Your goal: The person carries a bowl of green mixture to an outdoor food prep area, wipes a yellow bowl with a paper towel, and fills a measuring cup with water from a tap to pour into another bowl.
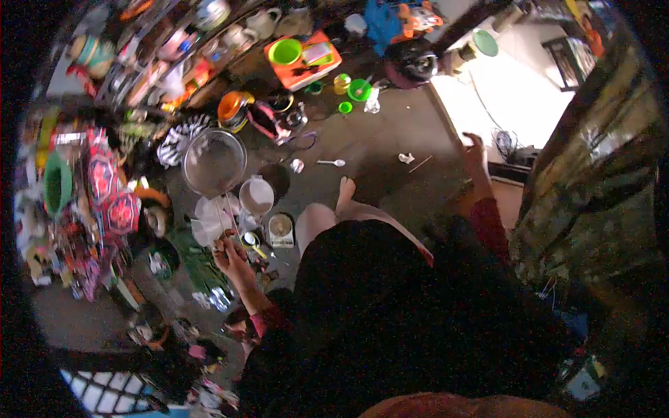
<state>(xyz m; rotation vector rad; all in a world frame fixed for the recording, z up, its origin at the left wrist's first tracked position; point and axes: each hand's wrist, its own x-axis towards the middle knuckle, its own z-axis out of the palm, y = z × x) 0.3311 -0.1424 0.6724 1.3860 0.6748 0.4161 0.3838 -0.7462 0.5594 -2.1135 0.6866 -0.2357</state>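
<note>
My left hand [235, 263] is closed around the thin handle of a large round sieve [214, 162], which is held out over the floor. A white plastic tub [257, 196] stands just right of the sieve. Beneath the handle lies a pale plastic bag [207, 221]. Close to my left hand, a small bowl of brownish contents [281, 225] rests on a white base that looks like a kitchen scale. My right hand [476, 152] is raised at the edge of the brightly lit doorway, fingers apart and holding nothing.
On the dark floor [390, 132] are a white spoon [332, 162], a crumpled white scrap [406, 158] and a thin stick [421, 164]. Green cups [359, 89] stand farther off. Cluttered shelves [209, 63] line the upper left; a draped cloth [592, 153] hangs at right.
</note>
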